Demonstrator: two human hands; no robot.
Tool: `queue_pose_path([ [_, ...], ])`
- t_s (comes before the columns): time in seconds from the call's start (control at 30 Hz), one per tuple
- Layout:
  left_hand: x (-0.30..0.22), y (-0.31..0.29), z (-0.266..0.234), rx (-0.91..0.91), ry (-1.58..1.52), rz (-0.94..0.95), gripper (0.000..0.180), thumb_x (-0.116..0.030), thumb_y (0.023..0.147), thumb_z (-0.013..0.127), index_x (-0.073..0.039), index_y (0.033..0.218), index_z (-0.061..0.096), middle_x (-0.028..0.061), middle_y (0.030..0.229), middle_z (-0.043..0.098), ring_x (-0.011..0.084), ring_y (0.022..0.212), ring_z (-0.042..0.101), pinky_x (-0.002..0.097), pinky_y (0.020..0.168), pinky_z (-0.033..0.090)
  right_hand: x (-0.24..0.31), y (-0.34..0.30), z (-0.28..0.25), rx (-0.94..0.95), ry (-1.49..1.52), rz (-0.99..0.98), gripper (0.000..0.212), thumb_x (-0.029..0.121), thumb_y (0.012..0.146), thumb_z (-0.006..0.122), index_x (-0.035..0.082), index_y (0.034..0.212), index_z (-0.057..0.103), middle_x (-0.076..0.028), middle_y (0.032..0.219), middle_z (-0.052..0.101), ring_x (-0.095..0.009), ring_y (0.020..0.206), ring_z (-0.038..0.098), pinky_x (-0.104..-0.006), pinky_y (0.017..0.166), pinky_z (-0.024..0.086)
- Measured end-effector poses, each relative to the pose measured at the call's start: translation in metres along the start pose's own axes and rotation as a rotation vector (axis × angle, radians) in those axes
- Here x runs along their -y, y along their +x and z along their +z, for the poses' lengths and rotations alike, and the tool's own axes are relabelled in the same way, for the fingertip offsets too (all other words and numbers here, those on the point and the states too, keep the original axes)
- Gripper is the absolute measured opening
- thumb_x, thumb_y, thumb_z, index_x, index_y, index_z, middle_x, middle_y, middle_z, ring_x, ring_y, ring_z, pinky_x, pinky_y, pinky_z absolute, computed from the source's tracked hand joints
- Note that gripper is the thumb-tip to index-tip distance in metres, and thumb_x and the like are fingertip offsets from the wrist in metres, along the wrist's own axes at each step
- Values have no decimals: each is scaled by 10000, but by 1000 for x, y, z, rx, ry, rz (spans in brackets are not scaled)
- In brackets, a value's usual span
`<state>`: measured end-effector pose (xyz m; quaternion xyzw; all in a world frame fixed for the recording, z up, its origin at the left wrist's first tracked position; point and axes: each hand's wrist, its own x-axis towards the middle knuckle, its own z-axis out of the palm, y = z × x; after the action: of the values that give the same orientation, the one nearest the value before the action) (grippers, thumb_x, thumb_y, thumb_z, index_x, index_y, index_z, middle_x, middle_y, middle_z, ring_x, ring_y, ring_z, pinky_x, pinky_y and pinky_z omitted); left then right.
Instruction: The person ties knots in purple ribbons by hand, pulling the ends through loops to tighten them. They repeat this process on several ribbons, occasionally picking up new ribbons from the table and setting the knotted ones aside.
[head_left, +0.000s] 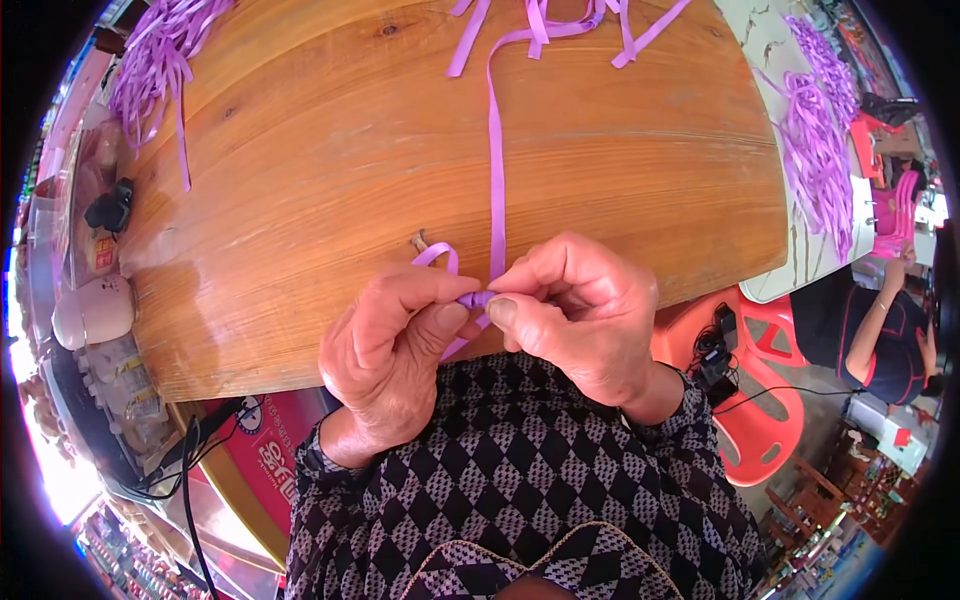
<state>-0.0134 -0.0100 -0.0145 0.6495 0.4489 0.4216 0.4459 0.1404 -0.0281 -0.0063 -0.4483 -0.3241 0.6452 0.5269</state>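
Note:
Near the table's front edge, both my hands meet over a purple ribbon point(497, 170). My left hand point(388, 345) pinches a small rolled or knotted part of it between thumb and fingers. From the right, my right hand point(582, 310) pinches the same bit with thumb and forefinger. One length of the ribbon runs away from my fingers up the table, to a bunch of purple ribbons point(538, 25) at the far edge. A short loop curls beside my left fingers, and another piece hangs below them. My fingertips partly hide the knotted part.
A wooden table point(330, 200) lies before me. Purple ribbon heaps rest at its far left point(165, 60) and on a white marbled table point(760, 285) at right. Orange plastic chairs point(765, 400) and another person point(890, 335) are to the right. A black cable point(190, 500) hangs at lower left.

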Motion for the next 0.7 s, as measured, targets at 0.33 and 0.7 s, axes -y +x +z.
queue_pose_path([
  [0.33,12,2,0,42,-161,44,110,8,801,608,38,906,605,60,785,610,108,660,591,300,881,451,-4,-1,0,-5,-41,-52,81,-77,778,603,-43,842,567,-49,746,596,-44,606,513,-183,516,408],
  [0.7,3,1,1,41,-257,-177,83,7,797,610,25,878,604,54,757,609,120,647,588,328,891,456,-4,-1,-2,-20,-126,-70,87,-73,748,630,-18,789,576,0,722,576,3,584,471,-146,492,367],
])
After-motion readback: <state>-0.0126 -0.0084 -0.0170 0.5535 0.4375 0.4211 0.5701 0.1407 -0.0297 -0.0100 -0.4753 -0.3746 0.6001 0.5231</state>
